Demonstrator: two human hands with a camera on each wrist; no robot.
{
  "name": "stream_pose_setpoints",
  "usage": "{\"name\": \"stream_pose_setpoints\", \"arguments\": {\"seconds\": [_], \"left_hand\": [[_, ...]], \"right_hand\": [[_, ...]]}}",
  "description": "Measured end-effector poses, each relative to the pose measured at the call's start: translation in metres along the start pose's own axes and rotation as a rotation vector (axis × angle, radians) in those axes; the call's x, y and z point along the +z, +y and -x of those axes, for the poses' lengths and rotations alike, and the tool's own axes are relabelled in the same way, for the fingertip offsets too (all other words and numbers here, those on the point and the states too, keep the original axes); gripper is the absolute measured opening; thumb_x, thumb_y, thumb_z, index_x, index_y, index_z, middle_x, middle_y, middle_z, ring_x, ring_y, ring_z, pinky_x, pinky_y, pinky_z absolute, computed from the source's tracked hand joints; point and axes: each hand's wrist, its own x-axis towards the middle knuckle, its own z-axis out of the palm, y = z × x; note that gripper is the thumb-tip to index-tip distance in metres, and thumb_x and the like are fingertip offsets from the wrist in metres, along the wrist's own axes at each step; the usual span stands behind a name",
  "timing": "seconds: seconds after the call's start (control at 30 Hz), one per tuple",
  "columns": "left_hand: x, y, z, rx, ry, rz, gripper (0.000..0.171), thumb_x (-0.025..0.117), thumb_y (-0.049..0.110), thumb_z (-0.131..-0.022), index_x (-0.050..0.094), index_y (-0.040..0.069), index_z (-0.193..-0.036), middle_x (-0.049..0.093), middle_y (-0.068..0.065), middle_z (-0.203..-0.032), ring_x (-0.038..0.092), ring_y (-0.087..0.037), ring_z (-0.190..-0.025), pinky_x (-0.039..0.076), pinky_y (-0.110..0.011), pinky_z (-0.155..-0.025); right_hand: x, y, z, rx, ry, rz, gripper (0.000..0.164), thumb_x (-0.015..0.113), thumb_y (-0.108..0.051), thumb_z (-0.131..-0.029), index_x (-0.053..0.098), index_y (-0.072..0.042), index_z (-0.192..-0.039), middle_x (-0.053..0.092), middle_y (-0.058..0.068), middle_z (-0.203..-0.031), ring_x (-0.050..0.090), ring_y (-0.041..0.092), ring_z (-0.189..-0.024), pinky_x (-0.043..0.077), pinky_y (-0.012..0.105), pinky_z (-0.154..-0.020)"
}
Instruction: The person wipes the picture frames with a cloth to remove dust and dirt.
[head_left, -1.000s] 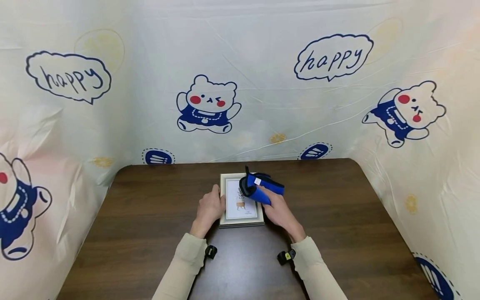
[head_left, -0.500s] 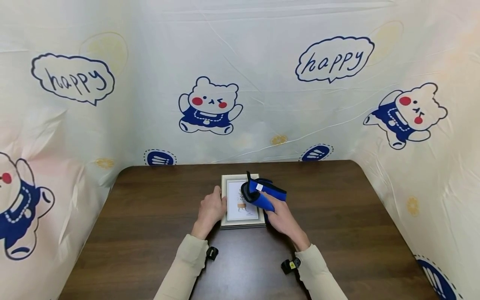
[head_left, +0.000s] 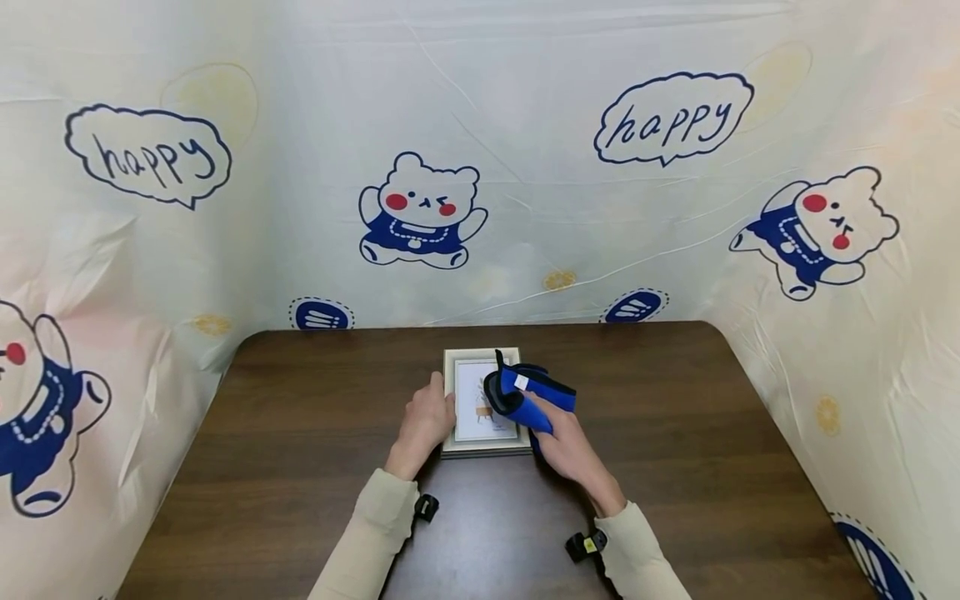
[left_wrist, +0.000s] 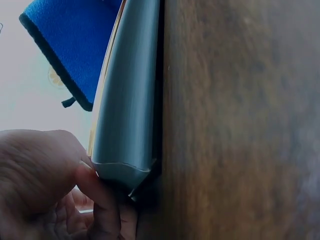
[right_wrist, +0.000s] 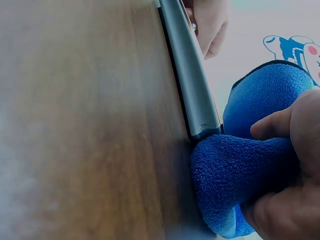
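A picture frame (head_left: pixel 450 392) with a pale border and a plant print lies on the table. At its left edge, my left hand (head_left: pixel 425 423) holds the side; in the left wrist view the fingers (left_wrist: pixel 102 207) curl at the frame's corner (left_wrist: pixel 122 172). My right hand (head_left: pixel 567 437) grips a folded blue cloth (head_left: pixel 546 390) with black edging, which covers the frame's upper right part in the head view. The right wrist view has the cloth (right_wrist: pixel 235 170) bunched against the frame's near right corner (right_wrist: pixel 206 127), thumb pressed on the fabric.
The dark wooden table (head_left: pixel 315 400) has rounded far corners. Behind and beside it hangs a pale curtain (head_left: pixel 525 108) printed with bears and "happy" bubbles. Small black wrist cameras sit on the left cuff (head_left: pixel 426 507) and the right cuff (head_left: pixel 587 546).
My right hand and the blue cloth have slid slightly right and toward me along the frame's right side. My left hand keeps its place on the frame's left edge.
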Motion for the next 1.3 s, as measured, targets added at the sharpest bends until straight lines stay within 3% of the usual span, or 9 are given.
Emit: {"name": "stream_pose_setpoints", "arguments": {"seconds": [0.5, 0.73, 1.03, 1.17, 1.3], "left_hand": [[-0.003, 0.001, -0.002, -0.009, -0.008, 0.024, 0.023, 0.055, 0.022, -0.111, 0.051, 0.005, -0.125, 0.068, -0.019, -0.101, 0.067, -0.032, -0.078, 0.051, -0.045, -0.063], [-0.002, 0.0, -0.002, -0.009, -0.014, 0.033, 0.023, 0.055, 0.021, -0.111, 0.051, 0.004, -0.125, 0.067, -0.019, -0.097, 0.066, -0.031, -0.076, 0.05, -0.045, -0.062], [0.0, -0.002, -0.002, -0.03, -0.025, 0.044, 0.025, 0.054, 0.022, -0.112, 0.05, 0.005, -0.129, 0.067, -0.018, -0.098, 0.064, -0.03, -0.075, 0.05, -0.043, -0.06], [0.0, -0.001, -0.001, -0.042, -0.023, 0.066, 0.022, 0.055, 0.024, -0.112, 0.051, 0.007, -0.126, 0.067, -0.018, -0.096, 0.063, -0.029, -0.073, 0.048, -0.04, -0.059], [-0.003, -0.004, 0.0, -0.047, -0.01, 0.11, 0.021, 0.058, 0.025, -0.11, 0.054, 0.008, -0.121, 0.066, -0.015, -0.096, 0.061, -0.027, -0.073, 0.046, -0.038, -0.061]], "right_hand": [[0.001, -0.009, 0.035, -0.039, -0.038, 0.031, 0.067, 0.057, 0.011, -0.095, 0.052, -0.011, -0.158, 0.046, 0.015, -0.166, 0.042, 0.034, -0.155, 0.033, 0.059, -0.123], [0.001, -0.013, 0.052, 0.01, -0.072, 0.042, 0.071, 0.058, 0.012, -0.095, 0.051, -0.016, -0.159, 0.046, 0.009, -0.167, 0.041, 0.026, -0.156, 0.033, 0.054, -0.125], [-0.001, -0.019, 0.071, 0.01, -0.099, 0.053, 0.073, 0.059, 0.014, -0.092, 0.052, -0.014, -0.159, 0.048, 0.011, -0.165, 0.044, 0.029, -0.153, 0.034, 0.058, -0.123], [-0.005, -0.017, 0.079, -0.04, -0.094, 0.076, 0.071, 0.062, 0.012, -0.092, 0.055, -0.016, -0.157, 0.055, 0.007, -0.16, 0.051, 0.03, -0.148, 0.039, 0.058, -0.12], [-0.014, -0.012, 0.084, -0.087, -0.081, 0.007, 0.058, 0.062, 0.006, -0.095, 0.063, -0.017, -0.148, 0.07, 0.002, -0.141, 0.066, 0.023, -0.128, 0.052, 0.043, -0.109]]}}
